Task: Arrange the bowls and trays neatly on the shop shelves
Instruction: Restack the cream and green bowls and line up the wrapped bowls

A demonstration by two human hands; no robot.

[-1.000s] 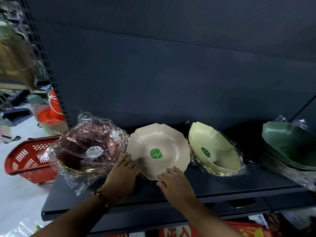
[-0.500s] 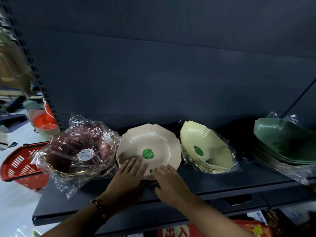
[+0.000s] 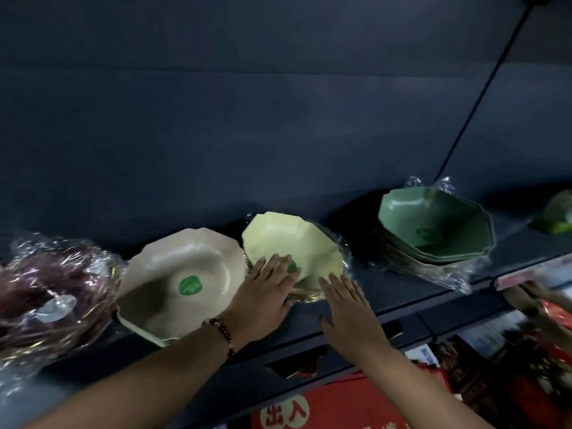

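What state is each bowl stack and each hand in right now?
Beige ribbed plastic bowls: stacked, unwrapped, tilted.
Pale yellow ribbed plastic bowls: stacked, in clear wrap, tilted.
Dark green plastic bowls: stacked, in clear wrap, untouched.
Left hand: flat on the yellow bowls.
Right hand: open at their front edge.

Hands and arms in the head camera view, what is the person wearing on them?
Both forearms are bare, with no sleeves in view. The left hand has a bracelet of dark reddish-brown round beads around its wrist. The right hand shows no bracelet, watch or glove. I can see no rings on either hand, though the picture is slightly blurred.
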